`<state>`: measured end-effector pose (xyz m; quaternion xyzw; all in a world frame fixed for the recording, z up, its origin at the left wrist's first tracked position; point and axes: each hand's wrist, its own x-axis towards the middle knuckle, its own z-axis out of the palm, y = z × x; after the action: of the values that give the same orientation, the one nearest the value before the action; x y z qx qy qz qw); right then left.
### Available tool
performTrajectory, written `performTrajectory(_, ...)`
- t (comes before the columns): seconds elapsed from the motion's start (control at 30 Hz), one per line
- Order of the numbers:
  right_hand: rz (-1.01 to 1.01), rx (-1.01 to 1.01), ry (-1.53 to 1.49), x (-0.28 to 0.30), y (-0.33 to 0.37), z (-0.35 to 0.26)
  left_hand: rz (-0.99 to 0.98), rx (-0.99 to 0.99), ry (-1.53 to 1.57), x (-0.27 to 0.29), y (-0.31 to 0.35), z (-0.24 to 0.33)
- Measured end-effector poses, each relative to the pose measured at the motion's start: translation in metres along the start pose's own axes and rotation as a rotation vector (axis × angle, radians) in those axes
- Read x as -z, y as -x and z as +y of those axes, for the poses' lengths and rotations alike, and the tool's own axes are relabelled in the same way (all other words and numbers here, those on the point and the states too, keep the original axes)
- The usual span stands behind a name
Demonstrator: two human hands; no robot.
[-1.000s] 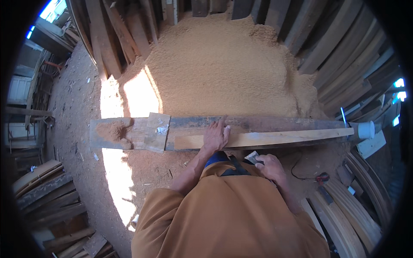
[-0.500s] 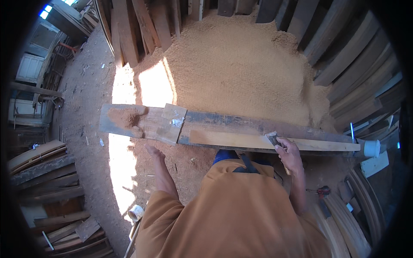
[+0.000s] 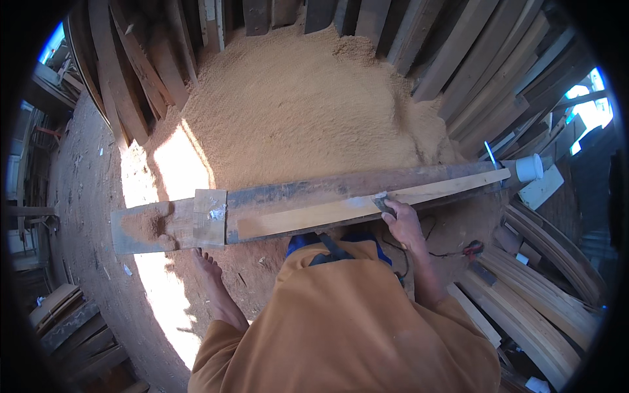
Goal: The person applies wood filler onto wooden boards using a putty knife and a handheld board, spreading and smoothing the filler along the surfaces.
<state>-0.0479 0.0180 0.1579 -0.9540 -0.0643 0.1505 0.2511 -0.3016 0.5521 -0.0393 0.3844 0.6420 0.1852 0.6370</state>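
My right hand (image 3: 404, 224) is closed round a putty knife (image 3: 381, 202), its grey blade on a long pale wooden strip (image 3: 295, 216). A whitish smear lies on the strip just left of the blade. The strip rests along a dark, worn plank (image 3: 308, 188). To the left, a small square board (image 3: 208, 229) lies across the plank with a dab of white paste on it. My left hand (image 3: 208, 264) hangs beside the plank's near edge, its fingers apart and nothing in them.
Reddish sawdust (image 3: 143, 226) sits on the plank's left end, a white tub (image 3: 529, 168) at its right end. Beyond is a broad sawdust heap (image 3: 295, 105) with upright boards behind. Stacked timber (image 3: 524, 314) and a red-and-black object (image 3: 472, 249) lie at right.
The view has swung, so the plank sits further left and slants. The putty knife's blade has come down onto the strip, where a whitish smear now shows. My left hand still hangs beside the plank.
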Motion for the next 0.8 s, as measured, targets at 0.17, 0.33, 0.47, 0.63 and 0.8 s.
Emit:
performTrajectory(0.17,0.016,-0.040,0.031,-0.030,0.007,-0.010,-0.030,-0.773,-0.775,-0.023,0.038,0.022)
performTrajectory(0.33,0.008,-0.068,0.060,-0.050,0.021,-0.028,-0.337,-1.338,-0.905,-0.151,0.150,0.040)
performTrajectory(0.47,-0.204,-0.126,0.104,-0.029,0.030,-0.031,-0.490,-1.338,-0.980,-0.195,0.173,0.038)
performTrajectory(0.63,-0.001,-0.073,0.022,-0.006,0.025,-0.024,-0.270,-1.133,-1.313,-0.187,0.110,0.058)
performTrajectory(0.8,0.019,-0.154,-0.003,0.015,0.015,-0.017,-0.337,-0.823,-1.472,-0.160,0.060,0.091)
